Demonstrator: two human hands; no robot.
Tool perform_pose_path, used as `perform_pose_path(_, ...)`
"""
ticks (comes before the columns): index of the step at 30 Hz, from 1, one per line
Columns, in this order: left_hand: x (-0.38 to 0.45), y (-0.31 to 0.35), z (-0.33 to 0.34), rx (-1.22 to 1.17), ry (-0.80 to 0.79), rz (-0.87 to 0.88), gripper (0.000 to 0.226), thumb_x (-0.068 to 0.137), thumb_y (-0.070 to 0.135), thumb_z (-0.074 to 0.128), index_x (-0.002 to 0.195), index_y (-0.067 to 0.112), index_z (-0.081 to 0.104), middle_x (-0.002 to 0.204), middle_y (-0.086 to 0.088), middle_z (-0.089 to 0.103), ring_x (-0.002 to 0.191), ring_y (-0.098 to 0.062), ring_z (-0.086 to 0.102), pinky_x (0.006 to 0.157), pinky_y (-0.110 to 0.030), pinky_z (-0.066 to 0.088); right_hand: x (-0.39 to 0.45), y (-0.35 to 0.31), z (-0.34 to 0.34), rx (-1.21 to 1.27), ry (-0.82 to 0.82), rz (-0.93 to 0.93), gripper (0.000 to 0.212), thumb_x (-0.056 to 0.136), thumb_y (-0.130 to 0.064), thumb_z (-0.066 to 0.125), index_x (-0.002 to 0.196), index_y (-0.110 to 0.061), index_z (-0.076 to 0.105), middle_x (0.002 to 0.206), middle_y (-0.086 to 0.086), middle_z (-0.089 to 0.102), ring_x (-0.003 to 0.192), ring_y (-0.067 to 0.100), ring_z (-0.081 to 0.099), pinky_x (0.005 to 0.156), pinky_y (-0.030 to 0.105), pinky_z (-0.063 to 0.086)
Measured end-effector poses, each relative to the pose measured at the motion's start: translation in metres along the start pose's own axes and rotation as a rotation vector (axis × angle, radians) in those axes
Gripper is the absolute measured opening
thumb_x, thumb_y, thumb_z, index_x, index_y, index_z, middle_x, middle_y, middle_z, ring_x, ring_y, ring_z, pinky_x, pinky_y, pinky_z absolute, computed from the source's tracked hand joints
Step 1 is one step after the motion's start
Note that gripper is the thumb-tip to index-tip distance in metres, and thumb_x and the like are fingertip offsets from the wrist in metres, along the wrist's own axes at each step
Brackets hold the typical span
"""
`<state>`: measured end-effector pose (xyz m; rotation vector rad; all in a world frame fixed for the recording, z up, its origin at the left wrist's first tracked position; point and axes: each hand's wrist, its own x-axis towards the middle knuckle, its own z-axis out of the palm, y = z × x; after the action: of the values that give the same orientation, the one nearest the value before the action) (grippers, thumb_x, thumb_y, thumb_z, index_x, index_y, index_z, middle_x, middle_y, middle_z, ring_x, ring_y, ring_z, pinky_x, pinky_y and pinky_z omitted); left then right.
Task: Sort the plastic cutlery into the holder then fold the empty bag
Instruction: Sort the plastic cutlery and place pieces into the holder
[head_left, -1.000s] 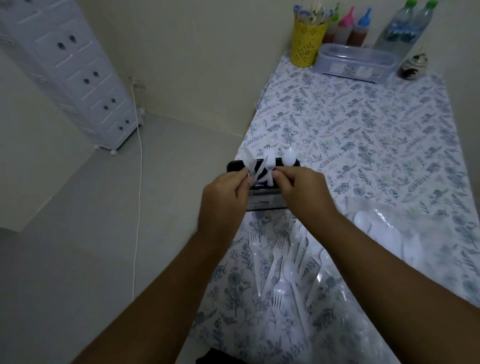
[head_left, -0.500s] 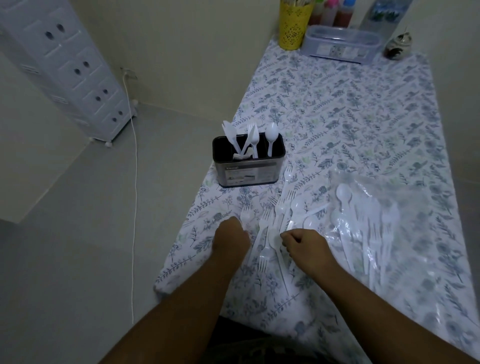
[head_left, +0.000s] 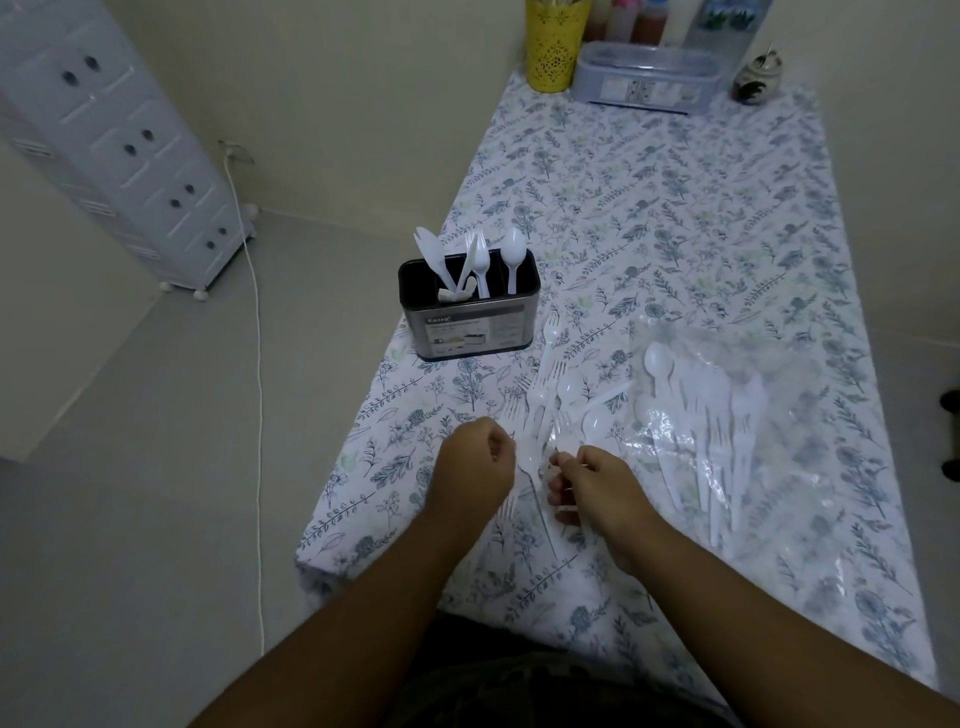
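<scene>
Head view: left hand (head_left: 470, 467) curled at loose cutlery (head_left: 556, 410), grip unclear; right hand (head_left: 592, 483) pinching a piece. Holder (head_left: 467, 325) beyond, partly filled. Bag (head_left: 727, 410) right, containing cutlery, on table (head_left: 675, 208).

Dim room: cream walls (head_left: 332, 93), grey floor (head_left: 130, 467), a white drawer tower (head_left: 119, 150) on castors, a cord (head_left: 257, 364) trailing down

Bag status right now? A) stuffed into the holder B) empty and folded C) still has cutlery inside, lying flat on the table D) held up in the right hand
C: the clear bag lies flat on the tablecloth right of the hands, with white spoons and forks showing through it.
</scene>
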<state>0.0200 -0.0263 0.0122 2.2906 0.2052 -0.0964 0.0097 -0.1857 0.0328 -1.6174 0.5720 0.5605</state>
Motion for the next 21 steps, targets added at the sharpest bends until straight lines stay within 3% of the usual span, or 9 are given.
perform_pose_path(4, 0.013, -0.014, 0.012, 0.055, -0.059, -0.135, 0.016, 0.087, 0.01, 0.068, 0.095, 0.015, 0.054, 0.089, 0.002, 0.057, 0.079, -0.012, 0.054, 0.058, -0.016, 0.035, 0.0, 0.011, -0.007, 0.028, -0.005, 0.05, 0.021, 0.102, -0.018, 0.055, 0.083, -0.009, 0.052, 0.072, 0.013, 0.061, 0.06, 0.023, 0.055, 0.052, 0.032, 0.046)
perform_pose_path(7, 0.017, -0.016, 0.012, 0.013, -0.062, -0.196, 0.019, 0.087, 0.0, 0.067, 0.092, 0.014, 0.055, 0.088, 0.0, 0.06, 0.073, -0.008, 0.055, 0.053, -0.01, 0.035, -0.002, 0.016, -0.012, 0.09, -0.023, 0.103, 0.011, 0.1, -0.004, 0.051, 0.09, -0.01, 0.052, 0.073, 0.015, 0.056, 0.063, 0.024, 0.052, 0.052, 0.034, 0.046)
perform_pose_path(10, 0.012, -0.008, 0.004, -0.128, -0.013, -0.247, 0.015, 0.088, 0.003, 0.068, 0.098, 0.012, 0.061, 0.088, 0.002, 0.064, 0.079, -0.011, 0.064, 0.05, -0.007, 0.042, -0.001, 0.015, -0.017, 0.172, -0.031, 0.127, 0.015, 0.096, 0.001, 0.051, 0.089, -0.012, 0.052, 0.077, 0.017, 0.056, 0.064, 0.026, 0.054, 0.054, 0.035, 0.047)
perform_pose_path(12, -0.002, 0.009, 0.0, -0.225, -0.051, -0.249, 0.016, 0.087, 0.01, 0.072, 0.1, 0.014, 0.065, 0.089, 0.002, 0.068, 0.08, -0.007, 0.066, 0.057, -0.007, 0.044, -0.001, 0.012, -0.016, 0.197, -0.043, 0.115, 0.014, 0.099, -0.01, 0.057, 0.086, -0.006, 0.055, 0.082, 0.018, 0.062, 0.069, 0.027, 0.059, 0.061, 0.038, 0.053)
perform_pose_path(15, -0.029, 0.03, 0.005, -0.331, -0.249, -0.216, 0.014, 0.086, 0.022, 0.076, 0.098, 0.017, 0.07, 0.086, 0.003, 0.073, 0.075, -0.004, 0.07, 0.066, -0.018, 0.057, 0.002, 0.009, -0.014, 0.182, -0.087, 0.089, 0.033, 0.099, -0.033, 0.062, 0.101, 0.0, 0.068, 0.094, 0.016, 0.075, 0.089, 0.031, 0.074, 0.084, 0.046, 0.061)
perform_pose_path(17, -0.04, 0.033, 0.012, -0.364, -0.323, -0.18, 0.014, 0.086, 0.027, 0.075, 0.097, 0.019, 0.072, 0.086, 0.004, 0.075, 0.077, -0.005, 0.072, 0.076, -0.028, 0.061, 0.002, 0.01, -0.013, 0.14, -0.09, 0.067, 0.035, 0.098, -0.034, 0.063, 0.106, -0.001, 0.07, 0.102, 0.02, 0.077, 0.096, 0.033, 0.076, 0.093, 0.052, 0.058)
perform_pose_path(19, -0.04, 0.027, 0.016, -0.299, -0.244, -0.136, 0.01, 0.086, 0.027, 0.075, 0.092, 0.02, 0.073, 0.08, 0.007, 0.073, 0.072, -0.001, 0.07, 0.07, -0.019, 0.057, 0.002, 0.011, -0.015, 0.188, -0.051, 0.068, 0.03, 0.1, -0.027, 0.061, 0.107, 0.002, 0.069, 0.099, 0.02, 0.074, 0.089, 0.03, 0.075, 0.087, 0.047, 0.06)
perform_pose_path(21, -0.034, 0.016, 0.015, -0.12, -0.119, -0.117, 0.01, 0.087, 0.027, 0.073, 0.092, 0.019, 0.068, 0.081, 0.01, 0.066, 0.072, -0.002, 0.063, 0.06, -0.008, 0.045, -0.003, 0.013, -0.018, 0.178, 0.008, 0.068, 0.031, 0.102, -0.027, 0.058, 0.106, 0.002, 0.067, 0.084, 0.015, 0.066, 0.068, 0.023, 0.066, 0.064, 0.037, 0.056)
